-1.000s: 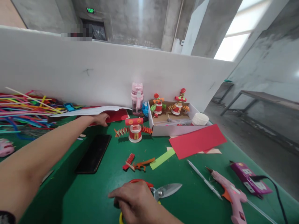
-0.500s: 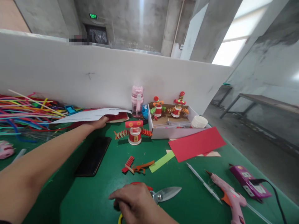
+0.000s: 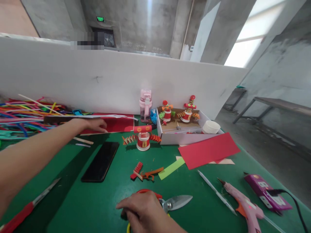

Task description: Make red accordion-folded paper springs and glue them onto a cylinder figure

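At the back left, my left hand [image 3: 96, 124] reaches beneath a white sheet [image 3: 114, 116] that is tipped nearly edge-on. Its fingers are spread a little and rest on a red sheet [image 3: 119, 124]. Closer to me, my right hand [image 3: 145, 210] is curled over the handles of scissors [image 3: 178, 203] with red and yellow grips, blades pointing right. Beyond it lie a folded red paper spring [image 3: 138, 169], an orange paper piece [image 3: 152, 174] and a green strip [image 3: 172, 168]. A paper-cup figure [image 3: 143, 141] with pleated arms stands upright mid-table.
A phone [image 3: 100, 161] and a red-handled knife [image 3: 31, 206] lie left. Colourful pipe cleaners [image 3: 21, 118] are heaped at the far left. A pink bottle [image 3: 145, 105] stands beside a box [image 3: 179, 139] with two figures. Red paper [image 3: 209, 150], a pen [image 3: 217, 192] and a glue gun [image 3: 245, 204] lie right.
My left hand has shifted under the white sheet, which now stands more edge-on and uncovers more red paper. The knife has come into view. My right hand stays at the scissors.
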### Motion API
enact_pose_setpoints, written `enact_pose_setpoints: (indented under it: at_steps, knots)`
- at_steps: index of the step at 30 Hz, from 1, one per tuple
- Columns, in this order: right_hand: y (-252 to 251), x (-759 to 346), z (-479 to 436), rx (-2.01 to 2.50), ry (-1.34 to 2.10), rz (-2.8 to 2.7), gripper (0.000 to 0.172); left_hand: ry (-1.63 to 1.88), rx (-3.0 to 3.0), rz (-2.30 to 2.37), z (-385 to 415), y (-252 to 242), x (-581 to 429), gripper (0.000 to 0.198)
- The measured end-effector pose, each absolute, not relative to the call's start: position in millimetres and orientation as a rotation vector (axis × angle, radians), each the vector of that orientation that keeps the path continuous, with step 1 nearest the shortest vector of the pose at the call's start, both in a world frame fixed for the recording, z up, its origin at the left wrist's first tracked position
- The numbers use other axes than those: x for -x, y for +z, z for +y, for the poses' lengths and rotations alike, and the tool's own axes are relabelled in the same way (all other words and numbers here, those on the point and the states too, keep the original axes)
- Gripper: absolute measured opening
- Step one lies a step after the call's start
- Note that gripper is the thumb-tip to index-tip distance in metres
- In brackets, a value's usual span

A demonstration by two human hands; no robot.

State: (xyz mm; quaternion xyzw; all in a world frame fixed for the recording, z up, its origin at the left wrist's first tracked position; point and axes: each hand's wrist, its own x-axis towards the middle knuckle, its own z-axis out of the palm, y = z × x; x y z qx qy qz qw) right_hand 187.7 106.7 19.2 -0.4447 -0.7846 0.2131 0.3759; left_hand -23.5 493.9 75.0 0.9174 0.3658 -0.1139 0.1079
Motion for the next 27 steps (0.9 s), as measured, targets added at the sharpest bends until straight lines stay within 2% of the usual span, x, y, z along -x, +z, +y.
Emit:
enact_pose_setpoints:
  at_steps: [3,7,12,17,21,27]
  knots:
    - [17,-188,108,1.149,0.561,-2.049,0.036,-0.661,-2.681,1.218,519,123,21,0.035]
    - [7,-188,111,1.133,0.598,-2.078,0.037,-0.355,-2.852,1.663,538,161,10,0.032]
    - [1,-185,109,1.242,0.631,-2.087,0.035,0.186,-2.895,1.884,528,130,1,0.042]
    - [2,-183,106,1.273,0.613,-2.100,0.040,0.240,-2.750,1.837,518,94,3,0.057]
    - [-3,-183,109,1.237,0.588,-2.093,0.040,0.311,-2.771,1.870,515,93,7,0.051]
    - [-14,-187,116,1.121,0.701,-2.136,0.042,0.740,-2.800,1.757,512,115,-7,0.049]
